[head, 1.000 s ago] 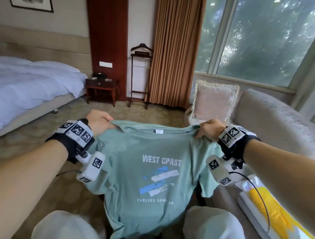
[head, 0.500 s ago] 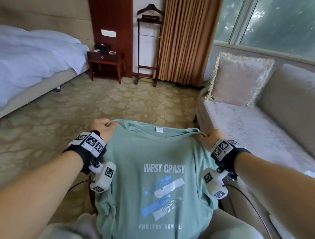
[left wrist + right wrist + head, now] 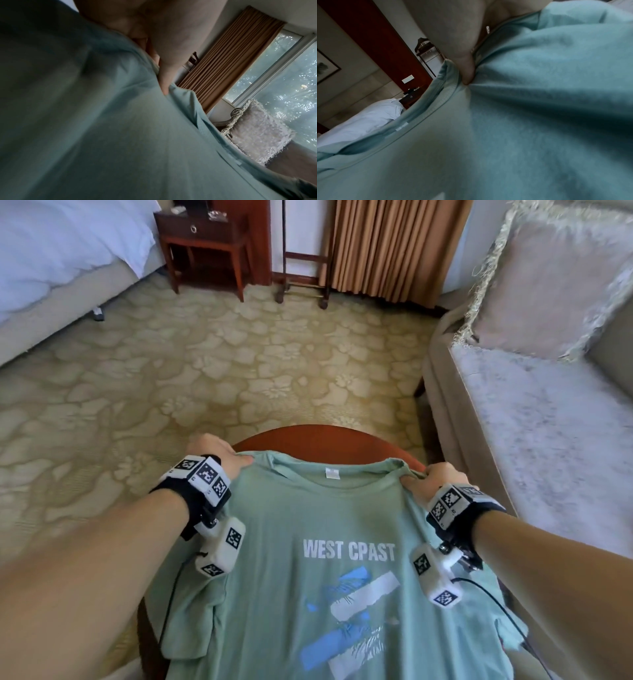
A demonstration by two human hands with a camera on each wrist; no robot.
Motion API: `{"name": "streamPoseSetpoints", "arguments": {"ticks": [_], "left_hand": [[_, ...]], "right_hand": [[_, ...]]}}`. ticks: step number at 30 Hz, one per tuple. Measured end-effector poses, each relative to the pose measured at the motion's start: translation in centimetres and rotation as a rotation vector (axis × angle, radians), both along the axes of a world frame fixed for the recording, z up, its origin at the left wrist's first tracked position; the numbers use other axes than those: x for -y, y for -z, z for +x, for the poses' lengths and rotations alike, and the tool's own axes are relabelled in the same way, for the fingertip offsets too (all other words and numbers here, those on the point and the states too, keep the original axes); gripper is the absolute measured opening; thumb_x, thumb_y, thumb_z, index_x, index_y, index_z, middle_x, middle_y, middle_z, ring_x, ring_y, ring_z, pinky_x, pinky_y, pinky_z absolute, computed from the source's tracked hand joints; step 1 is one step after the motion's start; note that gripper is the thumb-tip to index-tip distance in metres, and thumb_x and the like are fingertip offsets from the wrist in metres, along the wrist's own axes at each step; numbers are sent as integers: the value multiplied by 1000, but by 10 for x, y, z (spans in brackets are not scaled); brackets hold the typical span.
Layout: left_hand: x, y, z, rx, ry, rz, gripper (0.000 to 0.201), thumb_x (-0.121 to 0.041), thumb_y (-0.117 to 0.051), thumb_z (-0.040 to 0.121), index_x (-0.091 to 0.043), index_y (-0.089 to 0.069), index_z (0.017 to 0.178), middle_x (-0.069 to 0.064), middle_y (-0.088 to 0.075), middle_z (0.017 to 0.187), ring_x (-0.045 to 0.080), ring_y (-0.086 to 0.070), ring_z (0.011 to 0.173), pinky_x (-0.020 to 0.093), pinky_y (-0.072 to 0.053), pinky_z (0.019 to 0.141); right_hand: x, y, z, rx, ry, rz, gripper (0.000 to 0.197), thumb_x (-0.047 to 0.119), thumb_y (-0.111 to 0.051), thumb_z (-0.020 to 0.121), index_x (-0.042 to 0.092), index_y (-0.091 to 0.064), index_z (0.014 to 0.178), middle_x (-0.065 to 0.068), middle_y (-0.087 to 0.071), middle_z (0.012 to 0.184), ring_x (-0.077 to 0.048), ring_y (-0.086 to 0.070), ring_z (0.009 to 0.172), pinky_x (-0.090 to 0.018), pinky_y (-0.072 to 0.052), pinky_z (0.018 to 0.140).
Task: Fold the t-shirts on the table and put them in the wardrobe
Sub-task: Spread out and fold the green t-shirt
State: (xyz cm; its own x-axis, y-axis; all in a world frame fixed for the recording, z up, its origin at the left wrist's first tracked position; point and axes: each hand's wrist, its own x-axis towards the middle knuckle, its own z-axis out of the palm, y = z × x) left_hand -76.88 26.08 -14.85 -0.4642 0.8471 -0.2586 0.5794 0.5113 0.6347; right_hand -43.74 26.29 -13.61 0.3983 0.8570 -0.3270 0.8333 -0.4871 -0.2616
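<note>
In front of me the floor is covered by a carpet (image 3: 212,364) with a pale flower pattern. At my far left stands a bed (image 3: 65,248) with white bedding. Next to it there is a dark wooden nightstand (image 3: 205,241) with one drawer, and some small items lie on top, too small to tell. Beside the nightstand I see the lower part of a wooden valet stand (image 3: 301,258) on small wheels. Brown curtains (image 3: 394,244) hang behind it. At my right is a light sofa (image 3: 534,433), and a fringed cushion (image 3: 548,282) leans upright against its back. The left wrist view shows a window (image 3: 283,81) beside the curtains.
</note>
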Motion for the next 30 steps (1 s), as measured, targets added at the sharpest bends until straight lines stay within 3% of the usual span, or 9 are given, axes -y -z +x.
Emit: {"name": "streamPoseSetpoints", "arguments": {"ticks": [4, 8, 11, 14, 17, 19, 23, 27, 30], "left_hand": [[-17, 15, -3, -23, 45, -50, 29, -38, -84, 72, -15, -68, 67, 2, -68, 74, 20, -60, 69, 27, -47, 65], [-10, 12, -6, -14, 79, -37, 32, -45, -84, 69, -19, -67, 77, -2, -66, 86, 19, -61, 83, 29, -48, 74], [10, 0, -16, 52, 60, 22, 61, -46, -88, 62, -19, -61, 110, -3, -57, 108, 17, -56, 100, 28, -43, 84], [43, -14, -30, 12, 20, 12, 79, -51, -89, 54, -17, -54, 117, 3, -52, 123, 23, -53, 111, 34, -45, 91], [78, -6, -39, -3, -11, -182, 124, -74, -84, 32, -5, -51, 129, 22, -51, 135, 37, -54, 120, 50, -47, 97], [98, 14, -48, 73, -26, -306, 148, -79, -82, 19, -8, -39, 142, 19, -46, 144, 37, -51, 127, 58, -44, 102], [142, 9, -47, 110, -76, -307, 114, -48, -92, 49, -3, -37, 139, 18, -56, 131, 36, -57, 116, 42, -50, 96], [151, 17, -62, -13, -102, -226, 46, -31, -78, 76, -4, -61, 109, 15, -67, 109, 33, -64, 93, 38, -55, 82], [145, 10, -84, -6, -175, -115, 25, -16, -69, 86, 2, -63, 101, 14, -66, 102, 34, -61, 88, 38, -52, 75]], "right_hand": [[-17, 14, 0, 57, 2, 5, 42, 60, -57, 82, 20, -61, 94, -2, -54, 73, -29, -56, 85, -45, -41, 99], [-17, 21, -13, 163, -10, 14, 62, 61, -51, 84, 16, -49, 126, -11, -50, 127, -33, -42, 121, -49, -32, 103], [-3, 9, -38, 187, 28, 84, 59, 49, -50, 87, 13, -36, 131, -12, -37, 131, -31, -33, 124, -48, -30, 103], [18, -5, -69, 175, -35, 186, 51, 37, -57, 80, 14, -37, 122, -10, -35, 126, -29, -33, 119, -44, -30, 98], [45, -12, -105, 79, -202, 192, 58, 36, -64, 75, 18, -38, 124, -7, -35, 129, -28, -30, 122, -44, -31, 97], [65, -8, -129, -5, -339, 155, 62, 38, -65, 76, 24, -39, 130, -3, -35, 133, -25, -28, 128, -44, -32, 98], [103, 11, -170, -81, -582, -26, 72, 45, -61, 83, 33, -26, 145, -1, -15, 155, -26, -12, 143, -49, -27, 113], [124, 32, -190, -73, -679, -124, 70, 54, -45, 91, 37, -13, 151, 2, 12, 161, -25, 14, 147, -50, -7, 119], [127, 44, -190, -53, -661, -149, 74, 61, -40, 89, 43, -3, 151, 5, 22, 159, -22, 23, 146, -53, -3, 119]]}}
